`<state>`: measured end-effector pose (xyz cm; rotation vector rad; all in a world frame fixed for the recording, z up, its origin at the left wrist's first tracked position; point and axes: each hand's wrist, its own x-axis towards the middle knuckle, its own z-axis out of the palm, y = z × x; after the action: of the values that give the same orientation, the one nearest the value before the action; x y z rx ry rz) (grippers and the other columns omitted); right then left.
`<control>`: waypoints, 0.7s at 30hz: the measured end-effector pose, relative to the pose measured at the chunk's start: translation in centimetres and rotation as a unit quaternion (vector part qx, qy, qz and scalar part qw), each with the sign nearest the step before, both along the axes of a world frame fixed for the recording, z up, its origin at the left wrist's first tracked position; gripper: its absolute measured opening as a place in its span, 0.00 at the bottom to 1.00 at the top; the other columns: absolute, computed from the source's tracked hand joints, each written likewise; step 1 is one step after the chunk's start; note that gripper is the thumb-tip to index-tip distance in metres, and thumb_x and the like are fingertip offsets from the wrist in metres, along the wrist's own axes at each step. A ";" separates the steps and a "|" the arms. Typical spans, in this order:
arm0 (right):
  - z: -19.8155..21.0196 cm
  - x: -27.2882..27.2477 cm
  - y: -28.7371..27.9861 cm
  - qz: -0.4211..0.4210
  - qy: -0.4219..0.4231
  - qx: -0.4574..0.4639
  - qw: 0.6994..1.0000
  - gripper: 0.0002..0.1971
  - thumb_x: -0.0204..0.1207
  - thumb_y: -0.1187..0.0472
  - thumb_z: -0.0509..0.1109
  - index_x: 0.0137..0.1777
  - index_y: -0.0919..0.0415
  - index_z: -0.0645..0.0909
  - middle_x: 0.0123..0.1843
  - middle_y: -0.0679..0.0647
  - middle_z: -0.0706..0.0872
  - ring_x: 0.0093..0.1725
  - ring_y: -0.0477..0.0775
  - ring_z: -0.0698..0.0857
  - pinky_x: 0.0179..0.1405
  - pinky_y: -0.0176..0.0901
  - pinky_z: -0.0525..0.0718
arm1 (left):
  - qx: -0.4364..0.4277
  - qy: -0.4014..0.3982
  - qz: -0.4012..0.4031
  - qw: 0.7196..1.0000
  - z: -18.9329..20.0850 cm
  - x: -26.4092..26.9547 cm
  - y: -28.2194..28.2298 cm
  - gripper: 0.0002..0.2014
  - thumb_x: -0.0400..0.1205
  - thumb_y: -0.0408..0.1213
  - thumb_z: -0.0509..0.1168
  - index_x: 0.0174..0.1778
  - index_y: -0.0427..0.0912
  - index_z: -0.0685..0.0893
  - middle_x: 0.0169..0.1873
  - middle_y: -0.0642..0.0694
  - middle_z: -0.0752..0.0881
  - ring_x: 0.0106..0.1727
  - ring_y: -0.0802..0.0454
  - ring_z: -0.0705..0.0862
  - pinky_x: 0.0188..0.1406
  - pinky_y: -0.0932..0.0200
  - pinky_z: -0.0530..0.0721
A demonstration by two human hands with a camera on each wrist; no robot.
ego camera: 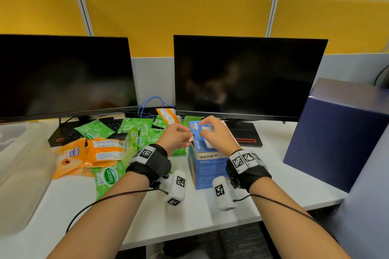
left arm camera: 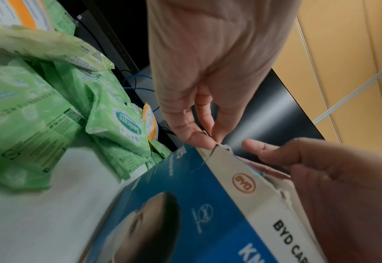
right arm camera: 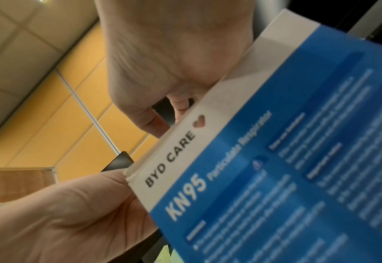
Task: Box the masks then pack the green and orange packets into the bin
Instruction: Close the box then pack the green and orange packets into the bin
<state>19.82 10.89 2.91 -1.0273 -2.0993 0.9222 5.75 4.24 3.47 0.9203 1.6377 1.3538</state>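
Observation:
The blue and white KN95 mask box point(ego camera: 208, 170) point(left arm camera: 185, 195) point(right arm camera: 275, 160) stands upright on the white desk point(ego camera: 189, 216), its top open. My left hand point(ego camera: 189, 135) point(left arm camera: 210, 138) pinches a small side flap at the box's top left corner. My right hand point(ego camera: 202, 129) point(right arm camera: 162, 121) holds the blue lid flap over the opening, fingers curled on its edge. Something white shows under it; I cannot tell if it is a mask. Green packets point(ego camera: 134, 126) point(left arm camera: 117, 121) and orange packets point(ego camera: 103, 151) lie heaped left of the box.
A translucent plastic bin point(ego camera: 21, 164) sits at the desk's left edge. Two dark monitors point(ego camera: 248, 75) stand behind, with a keyboard and blue cable point(ego camera: 151, 103) between them. A large dark blue box point(ego camera: 336, 132) stands on the right. Bare desk lies in front of the mask box.

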 end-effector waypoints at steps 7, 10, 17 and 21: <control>0.4 1.5 1.7 -0.158 -0.001 0.038 0.987 0.15 0.77 0.59 0.69 0.63 0.54 0.77 0.64 0.53 0.78 0.67 0.55 0.76 0.63 0.50 0.79 | -0.002 0.028 0.013 1.000 0.4 0.3 0.4 0.09 0.80 0.25 0.67 0.48 0.38 0.74 0.43 0.44 0.84 0.40 0.54 0.84 0.40 0.59 0.86; -0.2 2.2 2.5 -0.172 -0.094 -0.005 0.981 0.25 0.75 0.55 0.73 0.71 0.53 0.71 0.70 0.55 0.75 0.68 0.57 0.76 0.65 0.53 0.79 | -0.017 0.007 0.001 1.000 0.3 0.2 0.4 0.09 0.80 0.25 0.67 0.42 0.41 0.74 0.46 0.41 0.85 0.42 0.51 0.85 0.45 0.55 0.86; -0.8 1.8 2.7 -0.117 -0.083 -0.037 0.989 0.26 0.76 0.54 0.71 0.72 0.53 0.67 0.69 0.56 0.76 0.63 0.54 0.82 0.60 0.52 0.85 | -0.031 -0.007 0.030 0.999 0.0 0.6 0.6 0.09 0.81 0.26 0.67 0.40 0.41 0.73 0.43 0.40 0.85 0.39 0.51 0.83 0.38 0.61 0.86; -0.8 2.1 2.8 -0.111 -0.071 -0.049 0.990 0.26 0.77 0.56 0.71 0.73 0.55 0.67 0.70 0.57 0.76 0.64 0.54 0.82 0.60 0.51 0.85 | -0.015 -0.005 0.019 1.000 -0.4 0.7 0.6 0.05 0.83 0.28 0.64 0.42 0.38 0.78 0.40 0.41 0.84 0.37 0.53 0.82 0.31 0.67 0.85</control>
<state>21.90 13.70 2.07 -1.3840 -2.0170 0.8696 6.44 4.80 3.10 0.8673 1.6718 1.3546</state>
